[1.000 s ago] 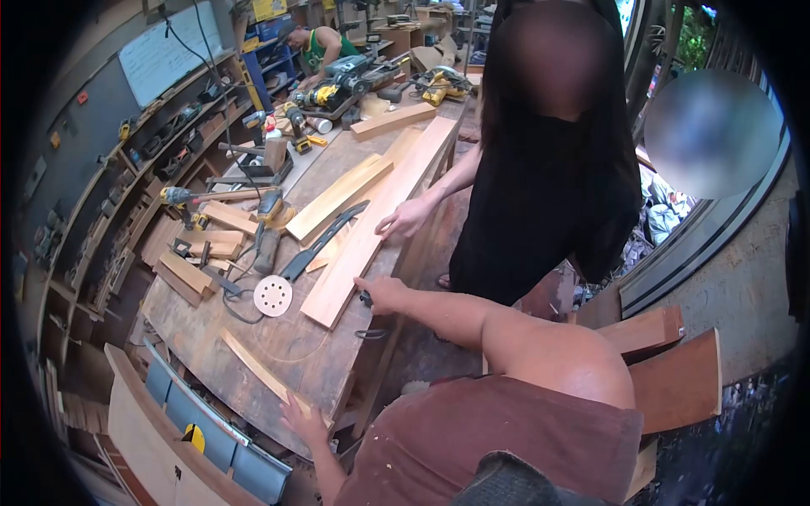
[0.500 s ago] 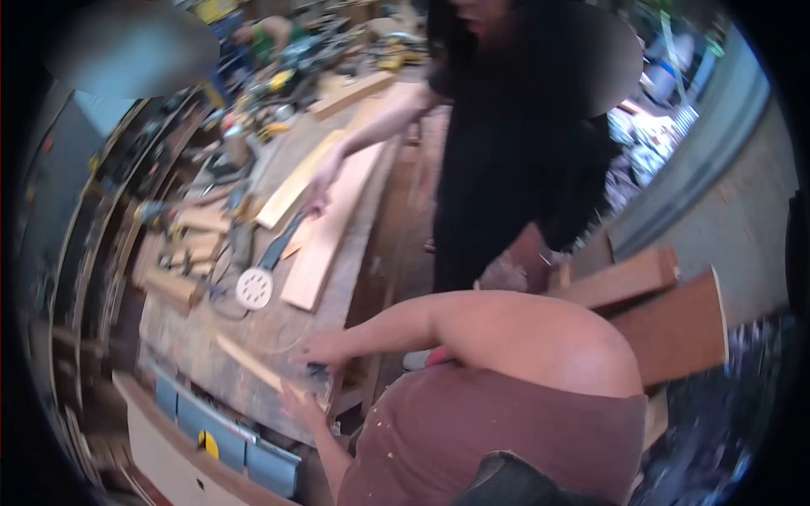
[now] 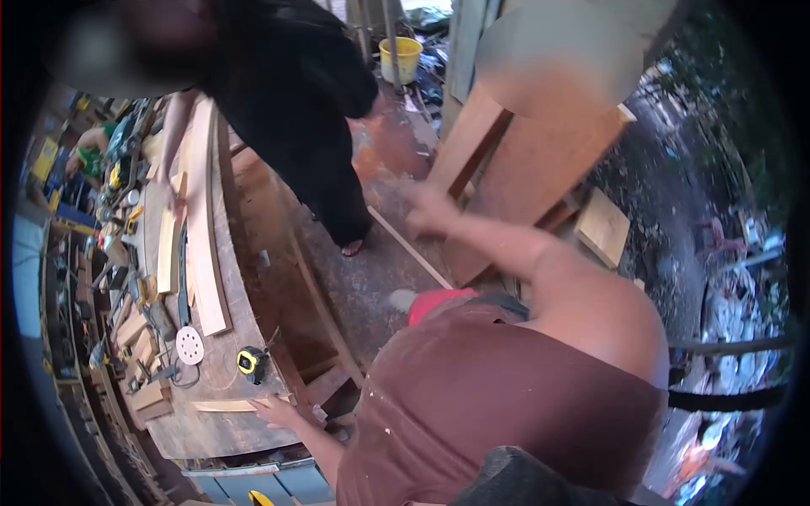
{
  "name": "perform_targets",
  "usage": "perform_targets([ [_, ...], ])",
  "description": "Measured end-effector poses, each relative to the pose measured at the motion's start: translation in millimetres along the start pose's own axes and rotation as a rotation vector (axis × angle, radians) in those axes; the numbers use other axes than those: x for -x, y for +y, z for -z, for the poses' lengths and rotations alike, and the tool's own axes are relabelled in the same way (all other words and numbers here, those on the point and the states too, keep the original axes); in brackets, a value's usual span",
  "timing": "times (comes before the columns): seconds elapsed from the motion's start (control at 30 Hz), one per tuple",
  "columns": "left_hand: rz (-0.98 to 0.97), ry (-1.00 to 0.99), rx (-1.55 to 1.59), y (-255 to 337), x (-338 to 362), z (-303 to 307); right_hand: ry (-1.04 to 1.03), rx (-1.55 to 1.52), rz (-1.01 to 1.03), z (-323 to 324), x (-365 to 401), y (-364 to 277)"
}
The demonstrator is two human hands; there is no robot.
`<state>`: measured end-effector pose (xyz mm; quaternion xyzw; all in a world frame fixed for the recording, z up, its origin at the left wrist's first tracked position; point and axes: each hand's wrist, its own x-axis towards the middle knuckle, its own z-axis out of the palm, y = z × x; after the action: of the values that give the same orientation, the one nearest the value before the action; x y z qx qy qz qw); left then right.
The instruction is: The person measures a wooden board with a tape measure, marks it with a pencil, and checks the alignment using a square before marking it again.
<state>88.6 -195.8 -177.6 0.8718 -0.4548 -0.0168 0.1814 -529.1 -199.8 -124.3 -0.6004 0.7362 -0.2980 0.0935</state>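
Head view, and over on the far left it was a jumble of drills and wood offcuts [image 3: 145,350], crowding the edge of the surface [image 3: 215,434]. Next came a short board [image 3: 168,253], with a co-worker's hand [image 3: 175,201] right at it, then a pale, holed sanding disc [image 3: 190,346] lying flat below a long board [image 3: 201,244]. And there was the thin strip [image 3: 221,406], flat near the close edge, the left hand [image 3: 274,413] on its right end, fingers spread and loosely bent, pressing or resting rather than gripping! Just above sat a tape measure [image 3: 251,363], yellow and black, in nobody's grasp.

Across the gap stood the co-worker in black [image 3: 291,118], a yellow bucket [image 3: 401,61] behind. Then the right hand [image 3: 429,208], out over the floor toward the leaning brown panel [image 3: 540,160], badly blurred; how open its fingers were, or whether they held anything, nobody could tell. A wood block [image 3: 602,228] closed things out on the right.

Progress? The boards looked sawn to shape already, but they lay loose and unjoined, and no tool was seen cutting or sanding. How much work was left couldn't be judged. Brands? Colours only: no lettering was readable anywhere.
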Motion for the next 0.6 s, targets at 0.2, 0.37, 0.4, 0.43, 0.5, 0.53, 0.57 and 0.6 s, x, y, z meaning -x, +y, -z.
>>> perform_targets([
  [0.2, -0.056, 0.003, 0.386, -25, -10, -9, 0.248, 0.213, -0.228, 151, 42, 129],
  [0.37, -0.682, 0.365, 0.297, 42, 51, 0, -0.713, 0.208, -0.369, 183, 140, 143],
  [0.4, -0.711, 0.249, 0.387, 88, 91, 12, -0.775, 0.279, -0.310, 198, 157, 138],
  [0.43, -0.744, 0.039, 0.572, 130, 122, 11, -0.677, 0.318, -0.488, 206, 172, 151],
  [0.5, -0.813, -0.206, 0.438, 145, 138, -21, -0.363, 0.374, -0.747, 219, 206, 176],
  [0.53, -0.803, -0.470, 0.520, 160, 150, -39, -0.282, 0.387, -0.841, 230, 211, 177],
  [0.57, -0.942, -0.564, 0.386, 184, 164, -39, -0.295, 0.372, -0.843, 225, 221, 189],
  [0.6, -1.006, -0.671, 0.334, 200, 171, -47, -0.164, 0.484, -0.673, 215, 229, 204],
])
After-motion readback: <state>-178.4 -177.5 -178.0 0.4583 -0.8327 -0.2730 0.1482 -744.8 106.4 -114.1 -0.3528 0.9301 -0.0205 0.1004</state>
